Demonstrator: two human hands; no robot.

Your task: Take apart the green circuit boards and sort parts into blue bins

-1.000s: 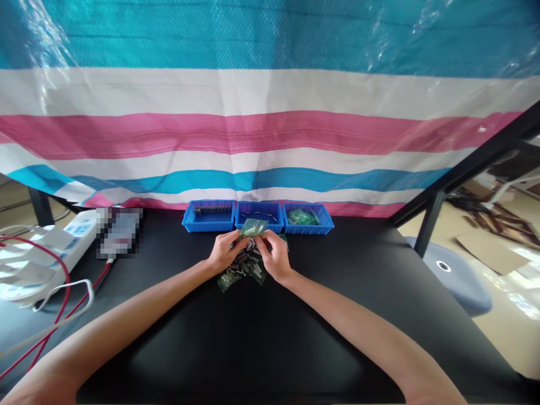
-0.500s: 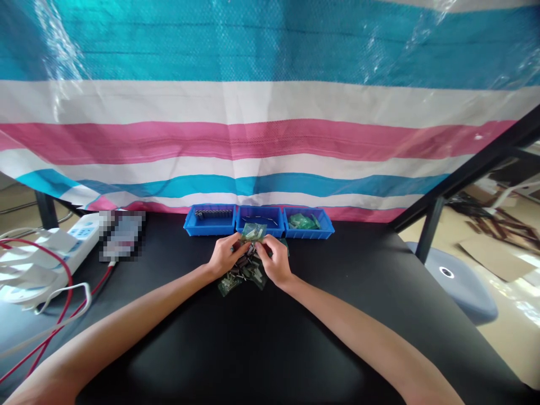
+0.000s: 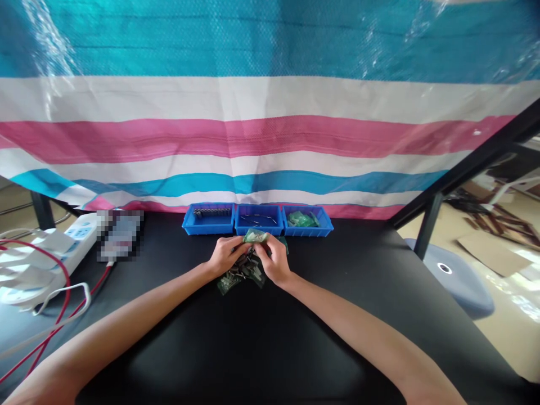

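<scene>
Between my two hands is a small greenish clear plastic bag (image 3: 255,236) with pale contents too small to name. My left hand (image 3: 226,256) pinches its left side, thumb and fingers closed. On the other side my right hand (image 3: 275,260) grips the bag the same way. Below them on the black table lies a pile of small metal parts and similar bags (image 3: 241,274), partly covered by my fingers. Just beyond stand three blue bins: the left bin (image 3: 208,229) holds a row of metal cylinders, the middle bin (image 3: 259,229) thin rods, the right bin (image 3: 307,230) green bags.
On the left of the table (image 3: 337,315) are a white power strip (image 3: 80,230) with plugs, red and white cables (image 3: 67,281), and a blurred-out device (image 3: 122,236). A striped sheet (image 3: 270,135) hangs behind the bins. A grey stool (image 3: 458,281) stands to the right.
The bag in my hands has tipped from standing up to lying flatter and looks folded lower between my fingers. Both hands stay nearly in place. The view has shifted slightly.
</scene>
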